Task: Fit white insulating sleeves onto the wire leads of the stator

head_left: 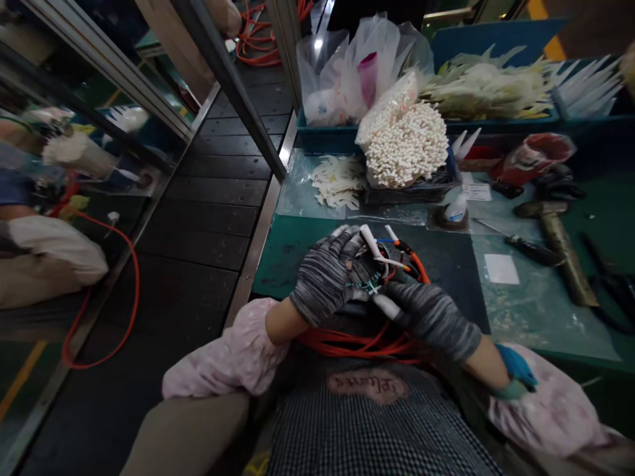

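Both my hands wear grey striped gloves and meet over a small dark part (368, 270) with white sleeves and coloured wires at the near edge of the green mat (292, 248). My left hand (327, 274) is curled over the part from the left. My right hand (426, 311) is closed on a white sleeve (387, 306) at the part's lower side. Orange cable (367, 345) coils in my lap under the hands, and an orange lead (417, 264) runs off the part to the right.
A bag of white sleeves (404, 142) lies behind the hands, beside flat white pieces (337, 180). Blue bins (496, 92) hold more white parts. A hammer (560, 244), a screwdriver (530, 250) and pliers (612, 281) lie at the right. A dark conveyor (208, 198) runs on the left, and another person (44, 244) works beyond it.
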`<state>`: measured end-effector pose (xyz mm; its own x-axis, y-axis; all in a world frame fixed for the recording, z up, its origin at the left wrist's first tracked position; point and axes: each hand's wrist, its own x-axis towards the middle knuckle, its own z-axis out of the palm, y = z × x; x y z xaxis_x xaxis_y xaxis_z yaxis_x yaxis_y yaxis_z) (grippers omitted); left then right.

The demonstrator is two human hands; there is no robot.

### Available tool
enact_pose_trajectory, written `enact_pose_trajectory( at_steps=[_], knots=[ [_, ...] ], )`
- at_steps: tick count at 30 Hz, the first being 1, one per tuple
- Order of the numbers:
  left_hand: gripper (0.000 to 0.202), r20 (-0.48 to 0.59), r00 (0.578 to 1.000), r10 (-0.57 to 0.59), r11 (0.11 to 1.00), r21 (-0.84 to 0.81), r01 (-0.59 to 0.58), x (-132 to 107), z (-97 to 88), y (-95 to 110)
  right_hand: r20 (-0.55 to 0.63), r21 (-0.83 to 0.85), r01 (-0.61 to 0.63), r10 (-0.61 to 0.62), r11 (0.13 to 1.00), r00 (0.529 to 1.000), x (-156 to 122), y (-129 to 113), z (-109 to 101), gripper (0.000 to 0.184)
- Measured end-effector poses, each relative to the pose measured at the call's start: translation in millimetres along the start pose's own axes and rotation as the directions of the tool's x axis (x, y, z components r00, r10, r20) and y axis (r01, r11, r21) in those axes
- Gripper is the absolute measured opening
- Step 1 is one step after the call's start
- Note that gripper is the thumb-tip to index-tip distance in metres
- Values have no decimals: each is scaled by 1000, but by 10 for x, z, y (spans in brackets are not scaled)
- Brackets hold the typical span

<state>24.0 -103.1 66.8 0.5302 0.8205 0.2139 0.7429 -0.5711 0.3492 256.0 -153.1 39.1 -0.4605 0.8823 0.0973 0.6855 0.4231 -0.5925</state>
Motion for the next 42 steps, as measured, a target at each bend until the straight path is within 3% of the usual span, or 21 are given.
enact_pose_trajectory(
  at_steps=[3, 8, 12, 14, 15, 17, 18, 19, 21, 23, 25, 27, 29, 33, 35, 38, 42],
  knots=[
    [78, -38, 999, 25, 1000, 17, -24, -51, 49, 28, -115, -1, 87, -86, 996, 990, -26, 21, 167, 27],
    [72, -87, 996, -3, 1000, 27, 5, -76, 119, 46, -253, 134, 110, -73, 985, 965, -85, -10, 305, 16],
    [82, -49, 999, -12, 1000, 11, 12, -67, 93, -7, -249, 254, 111, -46, 961, 967, -91, -73, 218, 14],
    [94, 2, 1000, -1, 1000, -13, 1, -53, 45, -48, -305, 340, 53, 56, 939, 951, -109, -31, 78, 15],
    [97, 25, 1000, -6, 1000, -29, 7, -42, 19, -67, -377, 373, 4, 148, 928, 915, -119, 14, 2, 17],
    [91, 39, 998, -47, 997, -61, 50, -13, -28, -94, -518, 456, -98, 353, 885, 780, -131, 139, -118, 24],
    [81, 28, 997, -75, 994, -78, 77, 4, -44, -105, -526, 532, -132, 449, 836, 722, -133, 210, -145, 29],
    [69, 9, 995, -103, 990, -97, 103, 22, -53, -116, -463, 637, -151, 532, 756, 709, -137, 276, -144, 35],
    [47, -37, 988, -151, 980, -138, 144, 55, -56, -147, -125, 853, -222, 598, 472, 792, -156, 370, -67, 41],
    [38, -61, 976, -207, 969, -151, 196, 80, -52, -200, 279, 912, -385, 475, 141, 835, -198, 378, 77, 41],
    [39, -57, 957, -285, 952, -133, 276, 90, -57, -282, 516, 849, -524, 311, -64, 798, -261, 293, 237, 41],
    [42, -30, 933, -360, 926, -132, 353, 78, -73, -386, 612, 791, -591, 204, -159, 764, -331, 153, 387, 43],
    [41, -10, 912, -410, 900, -169, 403, 47, -88, -496, 639, 767, -614, 133, -185, 758, -389, 14, 515, 45],
    [42, -38, 890, -455, 862, -271, 429, -26, -66, -657, 563, 824, -566, 152, -32, 812, -366, -151, 692, 49],
    [43, -67, 882, -466, 854, -295, 428, -44, -36, -695, 570, 820, -571, 113, -23, 814, -295, -200, 735, 45],
    [41, -94, 885, -456, 858, -311, 409, -56, -3, -722, 565, 825, -565, 20, -14, 825, -211, -260, 714, 33],
    [37, -84, 885, -458, 872, -236, 429, -91, -17, -740, 375, 926, -376, 19, 42, 927, -209, -325, 500, 28]
  ],
)
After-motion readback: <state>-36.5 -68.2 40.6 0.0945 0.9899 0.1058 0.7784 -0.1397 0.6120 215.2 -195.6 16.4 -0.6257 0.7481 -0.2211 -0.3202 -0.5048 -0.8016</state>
